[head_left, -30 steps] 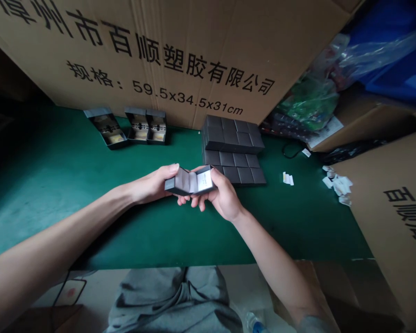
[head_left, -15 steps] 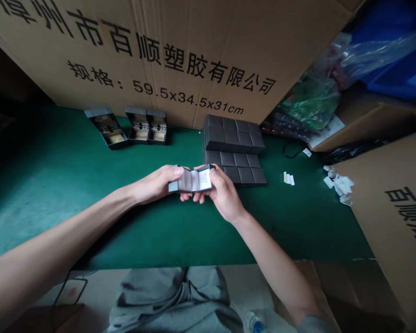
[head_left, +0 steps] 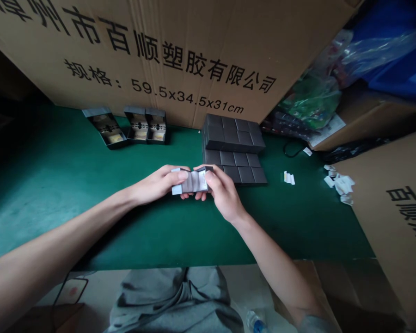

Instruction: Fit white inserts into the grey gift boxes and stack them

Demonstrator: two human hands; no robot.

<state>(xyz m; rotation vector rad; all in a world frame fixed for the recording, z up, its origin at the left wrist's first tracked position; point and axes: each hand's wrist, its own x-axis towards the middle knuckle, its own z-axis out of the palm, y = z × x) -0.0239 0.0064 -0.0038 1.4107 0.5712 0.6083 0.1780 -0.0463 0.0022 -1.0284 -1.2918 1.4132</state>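
Note:
A small hinged jewelry box [head_left: 195,181], dark outside with a pale lining, is held opened between both hands above the green table. My left hand [head_left: 164,181] grips its left part, the thumb pressing on the pale lining. On the other side, my right hand [head_left: 225,189] is closed round the right part with its thumb inside the edge. The fingers beneath the box are partly hidden. Just beyond my right hand stands a stack of closed dark boxes [head_left: 234,134], in two levels.
Opened boxes [head_left: 147,127] with pale linings stand at the back left, one more [head_left: 107,129] beside them. A large carton [head_left: 159,27] rises behind. White paper scraps [head_left: 343,185] lie at the right on the green table [head_left: 125,240], near another carton [head_left: 395,162].
The held box has tilted a little, and both thumbs have shifted further over its lining. Both hands stay in nearly the same place; the other boxes have not moved.

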